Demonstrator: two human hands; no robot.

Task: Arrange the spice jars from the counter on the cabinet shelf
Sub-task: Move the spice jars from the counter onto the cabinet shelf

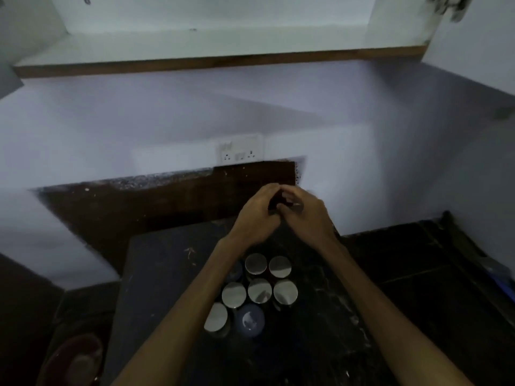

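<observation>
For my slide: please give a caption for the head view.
Both hands hold a dark jar above the counter jars, below the shelf.

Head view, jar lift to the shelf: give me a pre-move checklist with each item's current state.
1. Held jar secured: cannot tell. Left hand and right hand close round a small dark object, mostly hidden.
2. Lid on held item: cannot tell, blurred.
3. Cabinet shelf open and bare for placing: ok across the visible part.
4. Remaining jars upright on the counter: ok, lids face up in a tight cluster.
5. Forearms apart from the cluster: cannot tell; the left forearm overlaps it in this view.
6. Path from hands up to shelf: ok, only wall and a socket plate behind.
</observation>
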